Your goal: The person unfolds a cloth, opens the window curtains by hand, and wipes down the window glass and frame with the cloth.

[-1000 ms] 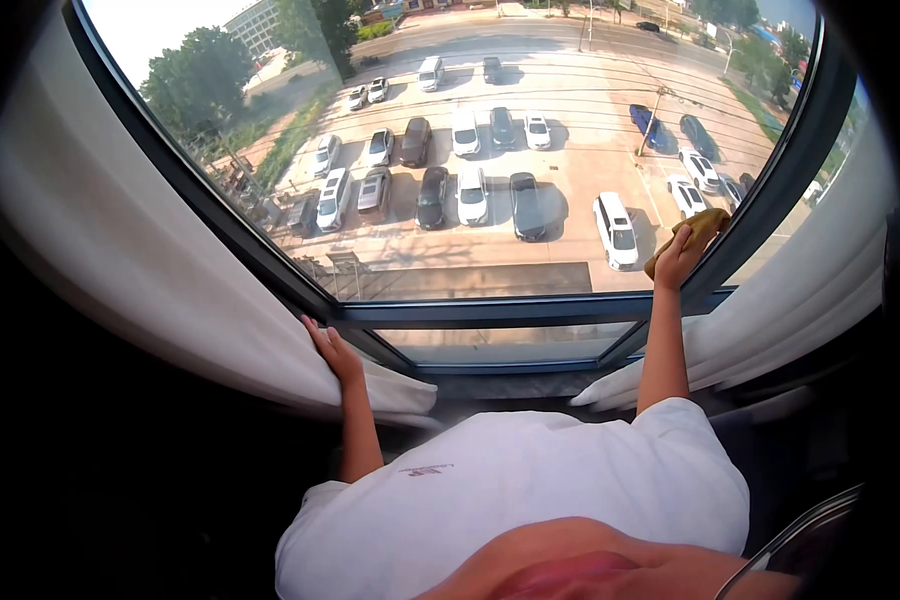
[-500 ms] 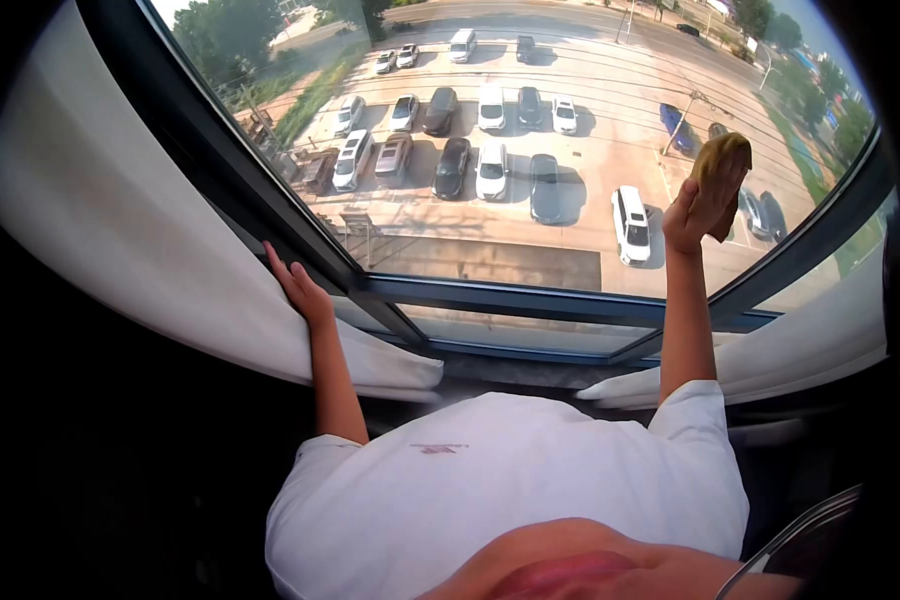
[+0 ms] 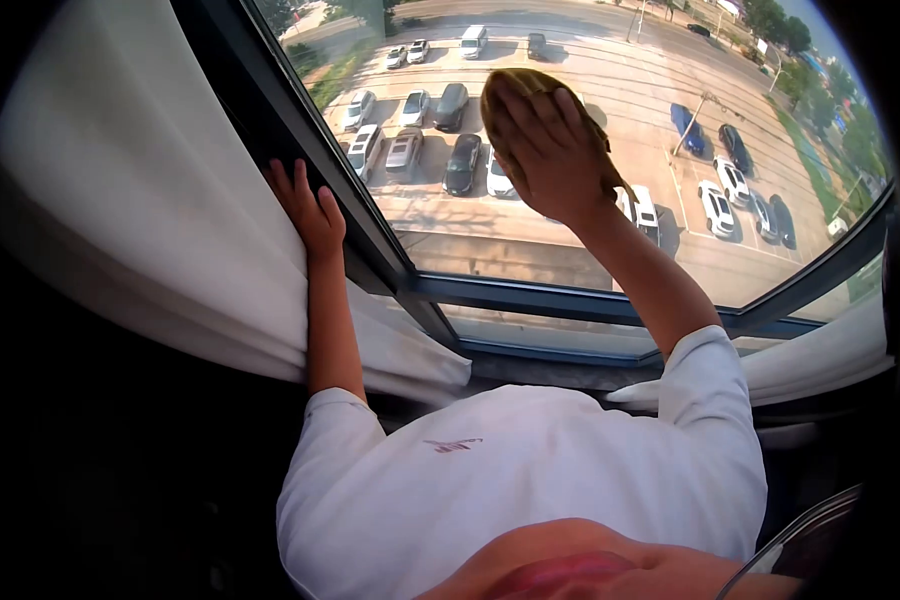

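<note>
My right hand (image 3: pixel 562 165) presses a yellow-brown cloth (image 3: pixel 540 80) against the large window pane (image 3: pixel 560 258). Its fingers lie stretched over the cloth, whose edges stick out past the fingertips and along the right side of the hand. My left hand (image 3: pixel 313 215) holds nothing; its fingers are spread apart beside the dark window frame (image 3: pixel 355 215), at the edge of the white left curtain (image 3: pixel 185 200).
A horizontal frame bar (image 3: pixel 530 298) crosses below the pane, with a grey sill (image 3: pixel 560 372) lower down. Another white curtain (image 3: pixel 820 350) hangs on the right. Outside, far below, parked cars (image 3: pixel 462 163) stand in a lot.
My right hand has swept the cloth leftward and slightly up across the pane, from the right side to the middle. My left hand has shifted a little higher along the frame, fingers more spread.
</note>
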### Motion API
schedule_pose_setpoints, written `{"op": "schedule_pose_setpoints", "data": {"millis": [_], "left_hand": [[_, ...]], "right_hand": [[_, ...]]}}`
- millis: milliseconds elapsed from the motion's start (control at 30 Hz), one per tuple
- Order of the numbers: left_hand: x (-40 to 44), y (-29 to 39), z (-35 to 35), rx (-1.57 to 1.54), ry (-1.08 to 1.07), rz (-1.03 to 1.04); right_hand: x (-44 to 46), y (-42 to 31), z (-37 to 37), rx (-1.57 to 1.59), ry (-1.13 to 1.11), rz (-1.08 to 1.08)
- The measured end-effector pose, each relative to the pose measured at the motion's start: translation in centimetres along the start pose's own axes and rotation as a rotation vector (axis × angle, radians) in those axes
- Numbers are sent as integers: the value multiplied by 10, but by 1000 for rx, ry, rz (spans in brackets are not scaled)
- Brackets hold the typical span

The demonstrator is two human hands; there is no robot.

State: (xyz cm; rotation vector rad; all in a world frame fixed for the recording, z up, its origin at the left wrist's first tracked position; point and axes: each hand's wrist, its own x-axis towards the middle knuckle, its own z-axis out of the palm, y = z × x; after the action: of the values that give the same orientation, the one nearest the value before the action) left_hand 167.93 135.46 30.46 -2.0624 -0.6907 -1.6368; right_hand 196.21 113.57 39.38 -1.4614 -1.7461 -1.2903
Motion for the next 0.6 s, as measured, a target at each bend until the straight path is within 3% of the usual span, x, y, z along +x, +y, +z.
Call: {"op": "schedule_pose_setpoints", "data": {"millis": [133,233,367,600], "left_hand": [[-4,-9,2,-63,4,1],[-7,-10,2,-110,50,-47],[-7,-5,4,-159,77,-110],[6,-4,-2,-143,88,-90]], "right_hand": [[0,-77,78,170,-61,-294],[-17,-119,143,456,13,-314],[0,-119,135,300,-138,-425],[172,-44,61,56,-8,-603]]}}
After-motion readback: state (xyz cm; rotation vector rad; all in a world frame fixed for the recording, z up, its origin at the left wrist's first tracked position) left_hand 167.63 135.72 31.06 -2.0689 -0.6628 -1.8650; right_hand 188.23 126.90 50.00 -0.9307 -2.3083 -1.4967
